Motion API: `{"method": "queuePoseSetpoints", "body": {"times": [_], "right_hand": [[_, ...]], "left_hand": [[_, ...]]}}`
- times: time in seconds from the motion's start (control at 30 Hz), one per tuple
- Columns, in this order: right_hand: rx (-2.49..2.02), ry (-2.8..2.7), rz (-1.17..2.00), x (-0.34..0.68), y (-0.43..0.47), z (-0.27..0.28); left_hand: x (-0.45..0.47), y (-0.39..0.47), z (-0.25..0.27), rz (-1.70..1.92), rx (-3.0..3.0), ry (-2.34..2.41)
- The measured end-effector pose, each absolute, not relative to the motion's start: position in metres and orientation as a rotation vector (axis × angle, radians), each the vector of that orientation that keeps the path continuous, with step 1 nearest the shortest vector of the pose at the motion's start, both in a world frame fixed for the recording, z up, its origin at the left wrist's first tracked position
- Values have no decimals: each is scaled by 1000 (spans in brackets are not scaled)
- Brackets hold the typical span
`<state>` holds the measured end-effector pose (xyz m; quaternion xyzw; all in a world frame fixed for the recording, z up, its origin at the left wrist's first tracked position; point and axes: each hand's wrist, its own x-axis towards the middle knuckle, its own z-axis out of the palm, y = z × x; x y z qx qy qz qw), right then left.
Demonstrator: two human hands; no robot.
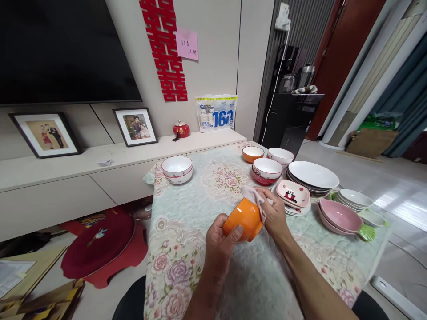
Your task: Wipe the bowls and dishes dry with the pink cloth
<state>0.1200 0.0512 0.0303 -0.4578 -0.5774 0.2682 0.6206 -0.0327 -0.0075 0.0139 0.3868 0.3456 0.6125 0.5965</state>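
An orange bowl (245,218), tilted on its side above the table, is gripped at its left edge by my left hand (223,235), thumb on the outer wall. My right hand (272,211) is closed on a pale cloth (252,195) pressed against the bowl's upper right side. Beyond my hands stand a white bowl stack with red rims (267,168) and another orange bowl (252,154). Close to my right hand, a square patterned dish (293,192) rests on stacked plates.
Two nested white bowls (177,169) stand at the table's far left. Large white plates (313,173), pink leaf-handled dishes (340,215) and small white dishes (355,198) fill the right side. The flowered tablecloth (193,213) covers the table. A red stool (103,249) is at left.
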Motion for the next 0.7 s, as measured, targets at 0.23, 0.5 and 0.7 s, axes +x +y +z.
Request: {"method": "queuePoseSetpoints", "body": {"times": [0.23,0.5,0.7], "right_hand": [[-1053,-1414,372,113,45,30],[-711,-1808,98,90,20,42],[-904,-1438,497,109,37,37]], "left_hand": [[-30,-6,14,1478,874,871],[-35,-9,24,1463,958,931],[-36,-7,16,1457,862,785]]}}
